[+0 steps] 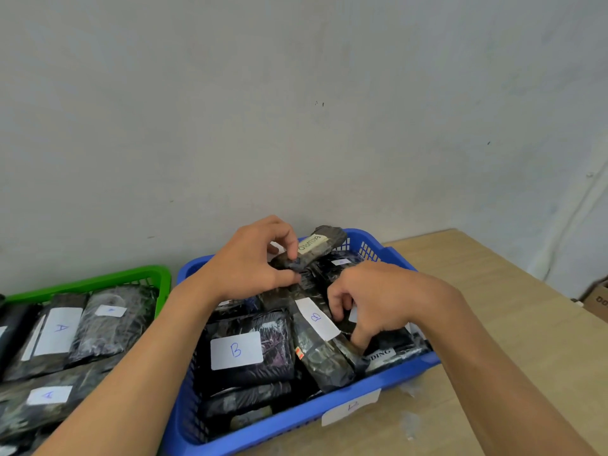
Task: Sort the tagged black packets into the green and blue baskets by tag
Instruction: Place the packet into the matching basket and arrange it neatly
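The blue basket in the middle holds several black packets with white B tags. My left hand pinches a long black packet with a beige label, raised over the basket's far side. Low in the basket, my right hand has its fingers curled down onto a black packet beside a packet with a B tag. The green basket at the left holds several black packets with A tags.
A white B label is stuck on the blue basket's front wall. The baskets stand on a light wooden table against a grey wall. A cardboard box sits past the table's right edge.
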Demonstrator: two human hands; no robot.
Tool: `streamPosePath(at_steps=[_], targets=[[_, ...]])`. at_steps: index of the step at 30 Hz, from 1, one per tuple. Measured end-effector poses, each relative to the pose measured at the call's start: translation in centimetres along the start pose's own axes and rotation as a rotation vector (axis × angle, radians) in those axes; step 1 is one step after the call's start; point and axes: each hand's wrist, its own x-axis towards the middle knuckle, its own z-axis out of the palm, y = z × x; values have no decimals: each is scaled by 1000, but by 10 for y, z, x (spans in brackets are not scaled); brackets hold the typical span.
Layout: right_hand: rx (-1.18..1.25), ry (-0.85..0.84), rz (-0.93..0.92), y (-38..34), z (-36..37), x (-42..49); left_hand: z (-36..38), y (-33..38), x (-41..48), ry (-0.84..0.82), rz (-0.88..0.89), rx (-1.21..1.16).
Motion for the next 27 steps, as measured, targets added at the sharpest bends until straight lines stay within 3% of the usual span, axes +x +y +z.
streamPosePath(at_steps=[5, 12, 16, 19, 21, 24, 27], targets=[[-87, 112, -16, -9, 1, -1, 5, 5, 2, 193, -37, -23], [403, 375, -84, 36, -36, -34, 6, 5, 2, 225, -157, -1], [746, 403, -81, 60, -34, -33, 9, 7, 3, 158, -205, 236], [755, 313, -56, 68, -29, -28, 17, 10, 3, 217, -180, 478], [717, 326, -35, 70, -27, -26, 21, 17, 6, 255, -36, 522], [747, 406, -10, 76, -28, -25, 26, 30, 23, 37, 132, 610], [831, 458, 40, 88, -30, -28, 37, 39, 44, -345, 87, 760]])
